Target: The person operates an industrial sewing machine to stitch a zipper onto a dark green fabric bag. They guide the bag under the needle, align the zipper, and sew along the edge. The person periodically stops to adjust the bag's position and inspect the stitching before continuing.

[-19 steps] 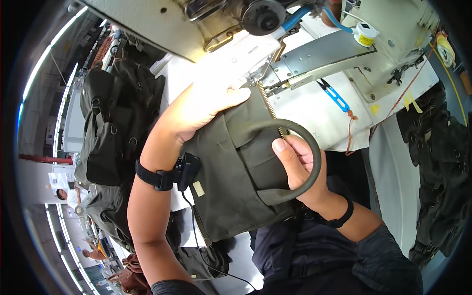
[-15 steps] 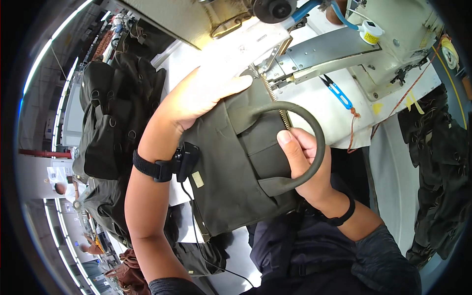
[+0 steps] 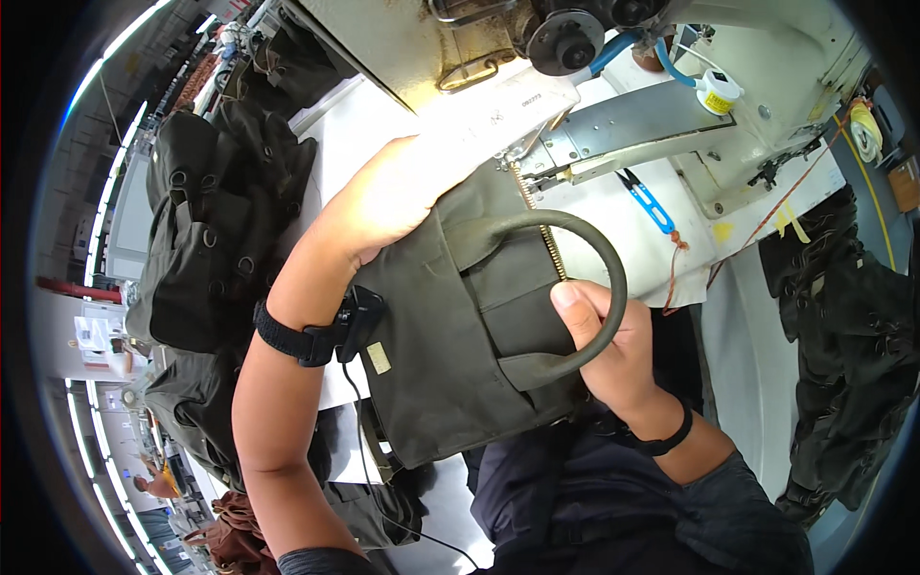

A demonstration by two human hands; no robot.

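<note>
A dark olive canvas bag (image 3: 412, 355) with a looped handle and a brass-toothed zipper (image 3: 551, 249) lies under the sewing machine's bed area, zipper end near the presser foot (image 3: 517, 153). My left hand (image 3: 402, 192) rests over the bag's upper left, beside the machine's head; its fingers are washed out by the lamp glare. A black device is strapped to that wrist. My right hand (image 3: 604, 335) grips the bag's right edge just below the zipper, thumb on top, beside the handle.
Piles of dark bags (image 3: 216, 268) stand left, more hang right (image 3: 834, 326). Blue thread snips (image 3: 650, 201) with an orange cord lie on the white worktop (image 3: 680, 264). The machine body (image 3: 795, 67) spans the top. Other workers (image 3: 153, 484) are far left; brown bags (image 3: 235, 532) lie lower left.
My left hand has shifted slightly left, its thumb less distinct in the glare. The right hand rose, then moved slightly down and right with the bag's edge. The camera view has shifted slightly.
</note>
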